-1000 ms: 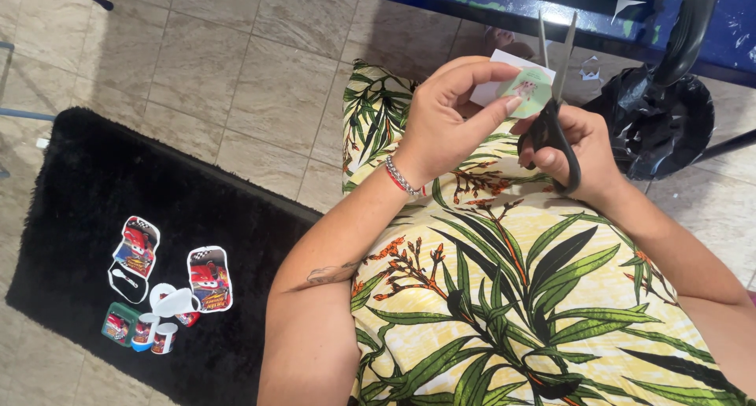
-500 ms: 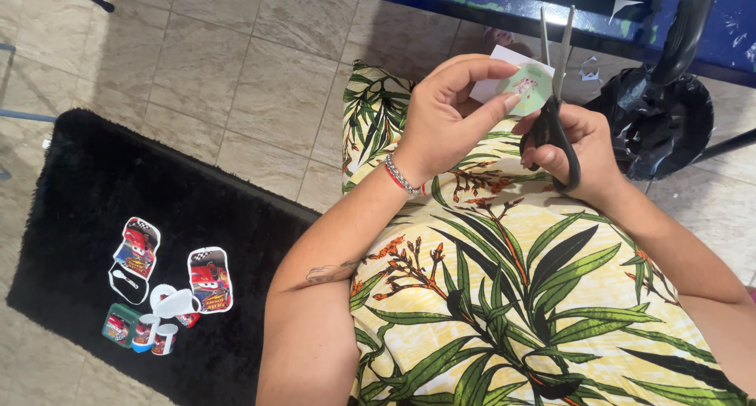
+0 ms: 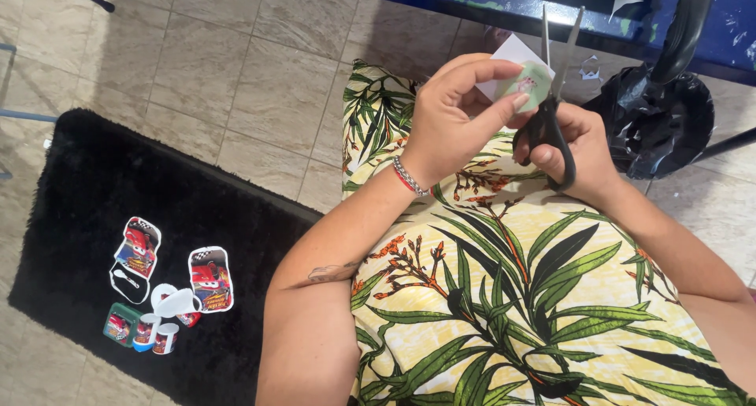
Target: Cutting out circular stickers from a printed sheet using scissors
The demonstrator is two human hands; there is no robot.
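Cutting is mid-run: left hand (image 3: 457, 122) pinches a small paper cutout (image 3: 526, 79) between thumb and fingertips, grip clamped on it, held up over the lap in front of the blue surface (image 3: 488, 4). Right hand (image 3: 579, 150) has its fingers through the loops of black-handled scissors (image 3: 551, 99), grip clamped on the handles; the blades stand apart in a narrow V, pointing up, with the paper's right edge sitting in or just beside the V. The paper shows a pale green printed patch with white margin left around it, so my read is that the trim on this piece is only partly done. Finished-looking pieces lie on the black rug (image 3: 94, 217) on the tiled floor (image 3: 236, 67): two larger red-and-white cutouts (image 3: 211, 278), a few smaller ones (image 3: 142, 327), all close together, well apart from the hands. How many pieces remain uncut: can't tell, no stock sheet in view. Room: hands work in free air above the leaf-print fabric (image 3: 504, 296) on the lap, plenty of space to the left. Tight side is right and up, where a black plastic bag (image 3: 654, 122) sits just beside the right hand, with the blue surface edge close beyond the blade tips. A few white scraps (image 3: 587, 66) lie near the bag.
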